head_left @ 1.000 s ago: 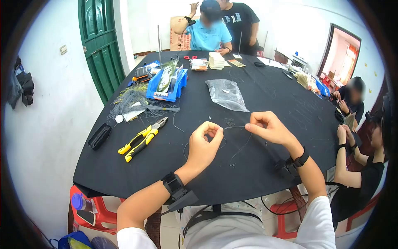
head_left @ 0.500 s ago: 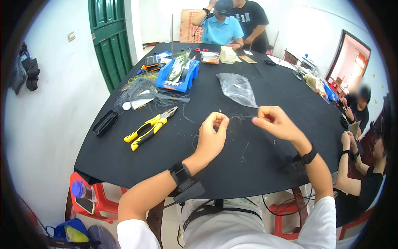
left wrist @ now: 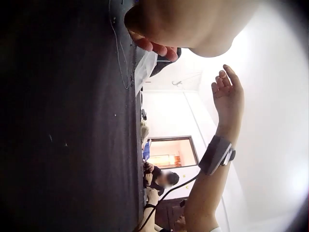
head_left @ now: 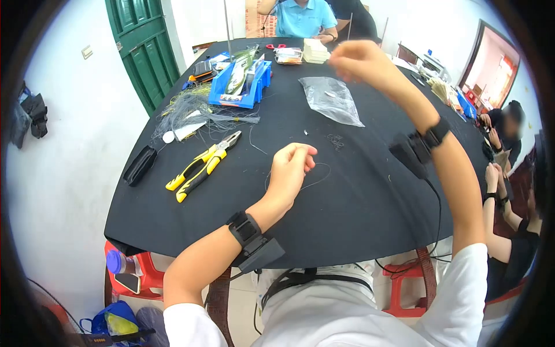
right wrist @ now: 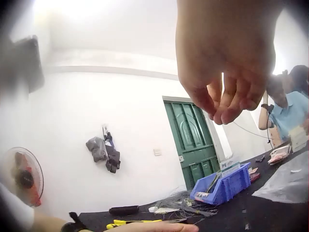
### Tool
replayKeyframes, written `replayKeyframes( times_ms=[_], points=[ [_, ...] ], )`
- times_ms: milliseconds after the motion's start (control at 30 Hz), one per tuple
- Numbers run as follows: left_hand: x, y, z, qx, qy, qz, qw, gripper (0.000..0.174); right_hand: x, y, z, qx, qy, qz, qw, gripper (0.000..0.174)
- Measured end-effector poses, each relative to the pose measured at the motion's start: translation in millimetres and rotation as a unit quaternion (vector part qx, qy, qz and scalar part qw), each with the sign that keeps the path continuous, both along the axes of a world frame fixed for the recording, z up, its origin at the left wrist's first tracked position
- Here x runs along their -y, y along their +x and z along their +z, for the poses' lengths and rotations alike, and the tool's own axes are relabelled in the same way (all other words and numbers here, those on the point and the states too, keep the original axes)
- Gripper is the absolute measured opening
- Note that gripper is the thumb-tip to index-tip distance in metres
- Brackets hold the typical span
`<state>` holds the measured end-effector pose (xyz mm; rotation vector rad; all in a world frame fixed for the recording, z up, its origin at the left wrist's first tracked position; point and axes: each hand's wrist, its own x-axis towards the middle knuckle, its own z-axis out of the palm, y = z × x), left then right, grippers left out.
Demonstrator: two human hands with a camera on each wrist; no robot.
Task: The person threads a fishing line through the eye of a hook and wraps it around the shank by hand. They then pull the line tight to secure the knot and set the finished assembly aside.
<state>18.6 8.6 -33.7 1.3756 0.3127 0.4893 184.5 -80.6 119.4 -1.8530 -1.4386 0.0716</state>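
My left hand (head_left: 289, 173) is low over the black table, thumb and fingertips pinched together on a thin fishing line (head_left: 330, 172), which curves in a loop beside it. Raised high and to the right, my right hand (head_left: 364, 61) is blurred in the head view. Its fingers hang loosely bent in the right wrist view, with no object visible in them. A small dark tangle of line (head_left: 335, 142) lies ahead of the left hand, beside a tiny white piece (head_left: 306, 132). Yellow-and-black pliers (head_left: 203, 166) lie to the left.
A clear plastic bag (head_left: 332, 101) lies flat farther up the black tablecloth (head_left: 358, 214). Loose line (head_left: 188, 115) is heaped near a blue bin (head_left: 232, 99) of packets. A black case (head_left: 140, 166) is at the left edge. Other people sit across and to the right.
My right hand has left the taut line between the hands and risen up and away to the right. My left hand stays pinched near the same spot. The pliers have not moved.
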Motion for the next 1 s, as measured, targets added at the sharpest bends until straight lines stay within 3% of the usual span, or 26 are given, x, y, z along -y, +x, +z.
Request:
replayKeyframes(
  times_ms=[200, 400, 533, 1000],
  points=[
    [8, -1, -5, 0.011, 0.004, -0.120, 0.993, 0.021, -64, 20, -22, -0.076, 0.023, 0.030, 0.996, 0.021],
    [7, -1, -4, 0.003, -0.002, -0.126, 0.992, 0.022, -109, 22, -66, -0.102, -0.029, 0.056, 0.993, 0.021],
    [8, -2, -5, 0.004, -0.002, -0.133, 0.991, 0.022, -128, 50, -104, -0.059, -0.055, 0.042, 0.996, 0.017],
    [7, -1, -4, 0.002, -0.011, -0.130, 0.991, 0.022, -131, 71, -61, -0.120, -0.007, -0.052, 0.991, 0.022]
  ],
)
